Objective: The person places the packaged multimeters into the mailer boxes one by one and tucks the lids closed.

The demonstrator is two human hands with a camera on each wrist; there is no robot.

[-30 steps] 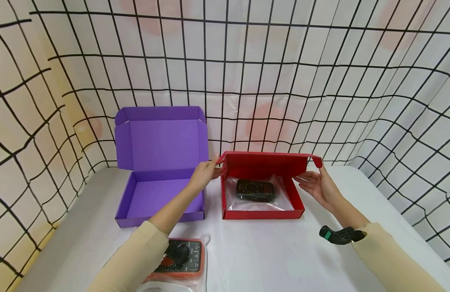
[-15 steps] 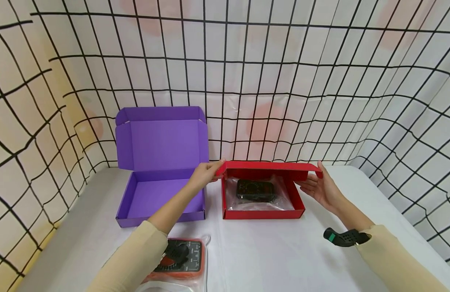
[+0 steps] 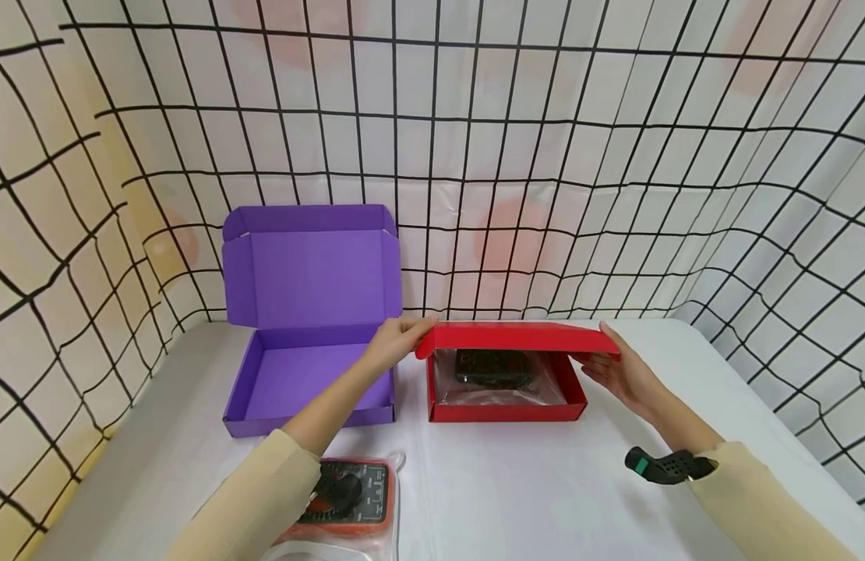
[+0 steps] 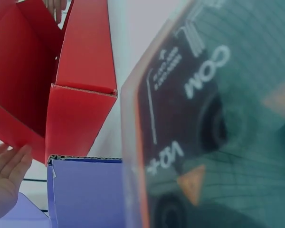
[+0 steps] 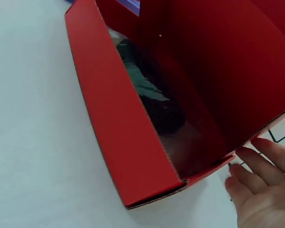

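In the head view, the red cardboard box (image 3: 506, 413) has its lid (image 3: 524, 338) tilted forward and partly lowered. My left hand (image 3: 393, 343) pinches the lid's left end, thumb uppermost. At the opposite end my right hand (image 3: 625, 380) holds the right side flap between thumb and fingers; in the right wrist view its fingertips (image 5: 237, 187) lie at the flap's edge. Inside the box lies a dark, dial-faced multimeter (image 3: 492, 369) in a clear plastic bag (image 3: 545, 382); the lid hides its far part.
An open purple box (image 3: 309, 428) stands left of the red one, lid upright. Nearer, partly under my left forearm, lies an orange multimeter (image 3: 365, 491) in a clear bag; it looms large in the left wrist view. Black grid netting (image 3: 467, 121) surrounds the white table (image 3: 517, 491).
The red lid has swung forward and down over the box, covering more of the dark multimeter. Both hands have moved slightly down with it. The purple box and orange multimeter have stayed put.
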